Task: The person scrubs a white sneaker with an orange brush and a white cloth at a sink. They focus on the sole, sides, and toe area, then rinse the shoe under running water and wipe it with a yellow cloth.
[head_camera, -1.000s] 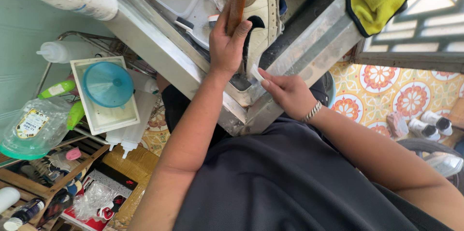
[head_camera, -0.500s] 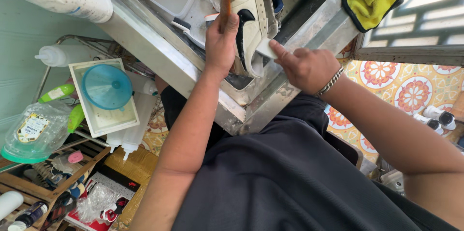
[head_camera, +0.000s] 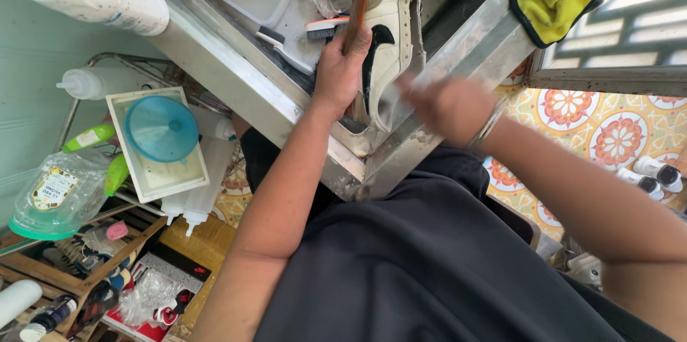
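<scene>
Overhead, from the head view, the left hand (head_camera: 338, 74) is closed around a white sneaker (head_camera: 392, 41) with a brown sole, holding it on edge over the steel sink (head_camera: 236, 74). Right hand (head_camera: 445, 107) sits against the sneaker's side, blurred; its grip cannot be determined. A brush (head_camera: 325, 28) lies just beside the left fingers.

Your view is bright with daylight from the upper right, where the tiled floor (head_camera: 608, 134) is almost washed out. Your right hand (head_camera: 447, 107) is smeared by motion blur, while your left hand (head_camera: 340, 70) stays sharp. Straight edges bow near the frame's borders.
</scene>
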